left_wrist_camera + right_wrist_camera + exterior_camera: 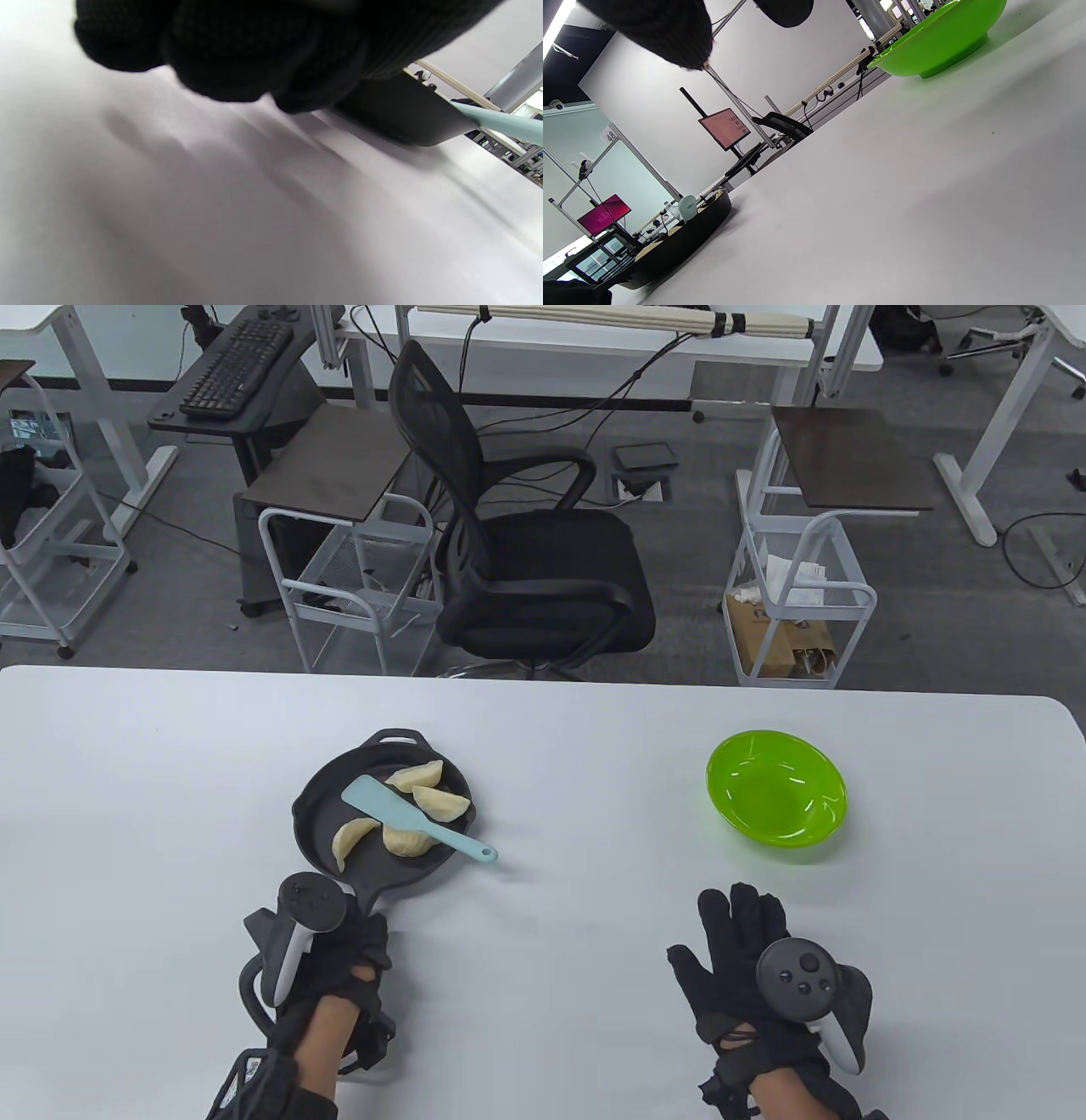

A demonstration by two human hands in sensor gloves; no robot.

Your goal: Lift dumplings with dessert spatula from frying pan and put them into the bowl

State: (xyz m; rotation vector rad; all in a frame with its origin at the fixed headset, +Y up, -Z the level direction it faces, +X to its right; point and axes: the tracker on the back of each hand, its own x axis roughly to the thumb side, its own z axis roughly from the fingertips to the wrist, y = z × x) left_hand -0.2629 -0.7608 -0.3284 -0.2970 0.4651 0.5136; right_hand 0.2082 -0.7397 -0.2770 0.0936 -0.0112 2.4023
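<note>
A black frying pan (383, 819) is seen left of centre on the white bench (543, 729), well back from the far edge and from the left edge. Four dumplings (441, 803) lie inside it, and a pale blue dessert spatula (414, 818) is laid across them, its blade over the pan's middle and its handle end overhanging the lower right rim onto the bench. The pan's long handle points toward the bottom of the frame, where it is gripped by the left hand (327, 954); in the left wrist view the fingers (237, 55) are curled just beside the pan's dark wall. The green bowl (776, 799) stands at right of centre, well apart from the pan, with a wide bare strip of bench between them. The right hand (751, 963) is laid flat below the bowl, fingers straight and released, nothing being held.
</note>
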